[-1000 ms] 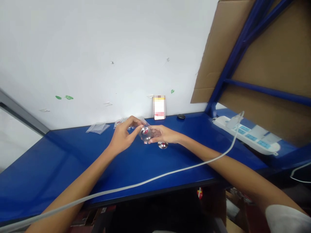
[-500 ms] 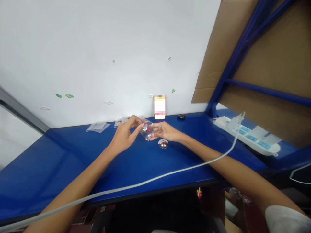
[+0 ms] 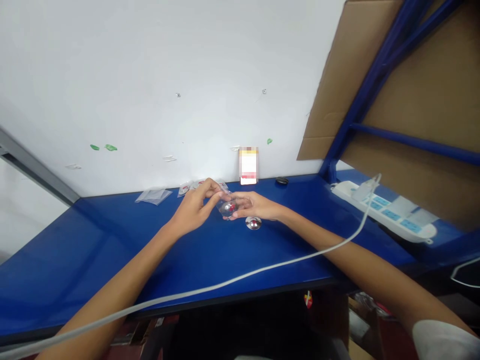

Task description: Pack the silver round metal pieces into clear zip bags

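left hand: pinching clear bag, shiny dome inside | right hand: gripping bag's 3 o'clock side | bagged dome: between hands, over blue table | from it: loose shiny disc 4 o'clock, on table; blurred upright panel 1 o'clock; flat clear sleeves 9 o'clock; power strip 3 o'clock

Head-worn view, forward and down.
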`<action>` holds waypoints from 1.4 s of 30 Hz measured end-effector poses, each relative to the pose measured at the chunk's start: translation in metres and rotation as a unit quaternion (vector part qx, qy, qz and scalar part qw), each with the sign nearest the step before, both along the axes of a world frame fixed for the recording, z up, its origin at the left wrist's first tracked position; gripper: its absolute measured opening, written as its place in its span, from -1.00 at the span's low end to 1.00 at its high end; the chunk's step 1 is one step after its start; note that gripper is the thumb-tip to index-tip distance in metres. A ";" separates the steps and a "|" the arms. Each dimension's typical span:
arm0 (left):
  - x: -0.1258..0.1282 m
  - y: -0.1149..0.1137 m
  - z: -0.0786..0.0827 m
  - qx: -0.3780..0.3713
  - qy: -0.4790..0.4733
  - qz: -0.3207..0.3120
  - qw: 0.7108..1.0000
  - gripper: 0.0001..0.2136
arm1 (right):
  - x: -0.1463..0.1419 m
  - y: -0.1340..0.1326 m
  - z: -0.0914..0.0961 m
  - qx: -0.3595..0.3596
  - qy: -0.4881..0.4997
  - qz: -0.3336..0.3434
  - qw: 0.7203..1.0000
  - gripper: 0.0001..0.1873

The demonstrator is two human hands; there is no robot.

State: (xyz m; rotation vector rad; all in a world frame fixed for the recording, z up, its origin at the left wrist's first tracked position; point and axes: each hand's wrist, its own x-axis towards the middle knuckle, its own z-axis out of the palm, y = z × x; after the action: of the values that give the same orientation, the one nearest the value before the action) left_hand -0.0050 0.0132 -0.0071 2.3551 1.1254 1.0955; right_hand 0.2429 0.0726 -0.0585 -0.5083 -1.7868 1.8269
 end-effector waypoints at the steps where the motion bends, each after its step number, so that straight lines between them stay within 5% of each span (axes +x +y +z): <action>1: 0.000 0.000 0.000 -0.008 -0.002 -0.018 1.000 -0.82 | -0.001 0.000 -0.001 -0.003 0.003 0.006 1.000 -0.18; 12: 0.009 -0.008 -0.004 0.058 -0.062 -0.071 0.994 -0.92 | -0.009 -0.016 0.010 0.042 0.016 0.031 0.999 -0.50; 18: 0.007 0.003 -0.009 0.019 -0.144 0.054 0.988 -0.63 | -0.013 -0.011 0.005 0.123 0.028 -0.083 0.989 -0.56; 23: 0.010 0.011 -0.020 -0.101 -0.168 0.037 0.980 -0.72 | -0.013 -0.004 -0.003 0.199 -0.021 -0.151 0.968 -0.49; 29: 0.010 0.017 -0.028 -0.098 -0.194 0.041 0.975 -0.77 | -0.010 -0.002 0.001 0.308 -0.035 -0.241 0.920 -0.69; 32: 0.007 0.020 -0.034 -0.056 -0.158 0.058 0.984 -0.78 | -0.009 0.001 -0.003 0.312 -0.037 -0.256 0.914 -0.75; 36: 0.005 0.018 -0.034 0.118 -0.040 0.105 0.987 -0.60 | -0.011 0.005 -0.010 0.216 -0.013 -0.227 0.950 -0.70; 39: 0.005 0.014 -0.028 0.215 0.048 0.081 0.972 -0.65 | -0.011 0.007 -0.012 0.183 0.017 -0.210 0.960 -0.64; 42: 0.004 0.013 -0.027 0.233 0.102 0.045 0.966 -0.72 | -0.010 0.008 -0.011 0.166 0.033 -0.199 0.965 -0.59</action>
State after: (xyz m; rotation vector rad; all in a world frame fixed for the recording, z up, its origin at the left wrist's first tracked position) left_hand -0.0010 0.0266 -0.0338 2.8585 1.1519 1.2902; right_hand 0.2330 0.0804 -0.0690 -0.6134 -1.7473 1.2303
